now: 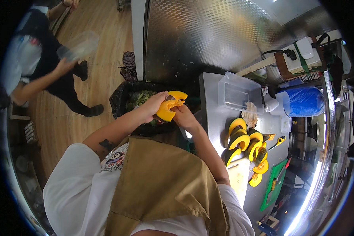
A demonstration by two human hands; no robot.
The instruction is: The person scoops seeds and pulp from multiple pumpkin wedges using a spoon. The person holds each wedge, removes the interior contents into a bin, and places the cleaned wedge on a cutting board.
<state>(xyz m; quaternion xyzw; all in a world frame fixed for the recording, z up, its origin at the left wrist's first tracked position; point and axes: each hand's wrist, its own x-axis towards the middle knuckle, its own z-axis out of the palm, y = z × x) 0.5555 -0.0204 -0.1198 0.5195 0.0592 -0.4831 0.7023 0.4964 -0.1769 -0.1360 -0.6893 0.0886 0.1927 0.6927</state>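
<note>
Over a black-lined bin point(118, 98) with green scraps point(139, 99), my left hand point(155, 105) grips a curved wedge of orange-fleshed pumpkin point(166, 113). The fingers of my right hand point(183, 117) are closed at the wedge's hollow side. Whatever they may hold is hidden; a pale, shiny shape point(188, 134) shows below that wrist, too unclear to name. To the right, several cut pumpkin wedges point(240, 139) with dark green rind lie in a heap on the steel counter point(212, 98).
A clear plastic tub point(240, 92) stands on the counter, near a blue plastic-wrapped roll point(306, 101). A white cutting board point(238, 175) and a green one point(274, 185) with a knife lie nearer. At left, another person point(43, 59) carries a clear container point(80, 45).
</note>
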